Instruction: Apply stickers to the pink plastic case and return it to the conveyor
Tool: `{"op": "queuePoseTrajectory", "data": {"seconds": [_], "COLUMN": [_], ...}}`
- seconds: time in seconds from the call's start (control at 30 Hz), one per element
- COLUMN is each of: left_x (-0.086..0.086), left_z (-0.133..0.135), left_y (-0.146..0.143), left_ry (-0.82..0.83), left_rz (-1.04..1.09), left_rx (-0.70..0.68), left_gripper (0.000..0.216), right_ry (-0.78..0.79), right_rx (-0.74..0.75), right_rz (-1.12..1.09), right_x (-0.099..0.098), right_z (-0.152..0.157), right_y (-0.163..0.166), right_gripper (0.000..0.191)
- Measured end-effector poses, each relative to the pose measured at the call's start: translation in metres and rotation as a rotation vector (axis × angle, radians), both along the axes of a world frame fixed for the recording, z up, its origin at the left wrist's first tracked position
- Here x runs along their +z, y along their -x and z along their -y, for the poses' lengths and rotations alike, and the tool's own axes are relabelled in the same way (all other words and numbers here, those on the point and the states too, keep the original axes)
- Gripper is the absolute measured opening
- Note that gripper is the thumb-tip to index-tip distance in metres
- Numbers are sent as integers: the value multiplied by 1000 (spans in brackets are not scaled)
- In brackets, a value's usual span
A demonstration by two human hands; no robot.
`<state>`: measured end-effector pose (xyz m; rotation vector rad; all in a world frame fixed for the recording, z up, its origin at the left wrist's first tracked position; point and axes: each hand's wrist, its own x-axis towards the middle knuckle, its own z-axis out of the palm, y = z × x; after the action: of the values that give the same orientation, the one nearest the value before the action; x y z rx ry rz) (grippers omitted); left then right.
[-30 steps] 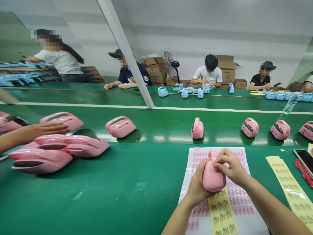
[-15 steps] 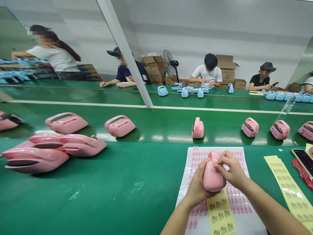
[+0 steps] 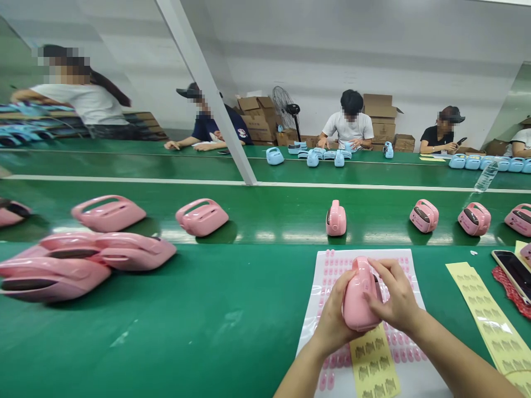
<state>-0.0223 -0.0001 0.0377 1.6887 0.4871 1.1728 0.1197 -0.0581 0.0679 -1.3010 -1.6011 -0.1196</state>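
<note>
Several pink casings lie heaped far to the left of the fingers, on the green belt. Nearer, still left of the hands, two more pink shells rest on the far lane. Just beyond the fingertips a single pink unit stands upright.

Both hands wrap one pink casing, a glossy, rounded shell with a slim handle loop at its top, held above a white sticker sheet. The left hand cups its left side and underside, fingers curled round it. The right hand covers its right side, fingers bent and pressed against the shell near the handle.

Below the hands lies a yellow label strip. To the right of the fingers sit another yellow label sheet, a phone and three more pink units.
</note>
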Motion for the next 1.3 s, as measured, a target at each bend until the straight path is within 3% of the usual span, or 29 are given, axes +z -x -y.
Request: {"op": "queuePoseTrajectory", "data": {"seconds": [0.13,0.33,0.5,0.77,1.3], "left_x": [-4,-12,-16,-10,-8], "left_z": [-1,-4,-5,-2,2], "left_y": [0,0,-1,-2,-3], "left_ry": [-94,-256,-372,-580,-540], "left_rz": [-33,-39,-46,-220,-237], "left_rx": [27,62,103,130,186], "left_gripper": [86,89,93,89,89], "right_ry": [43,-5,159,457,356], "right_rx": [-15,-78,35,210,66], "right_rz": [-77,-15,-52,-450,-565], "right_x": [4,12,26,36,22], "right_z": [1,5,10,9,2], "right_y": [9,19,12,2,12], "right_gripper": [57,23,6,11,10]}}
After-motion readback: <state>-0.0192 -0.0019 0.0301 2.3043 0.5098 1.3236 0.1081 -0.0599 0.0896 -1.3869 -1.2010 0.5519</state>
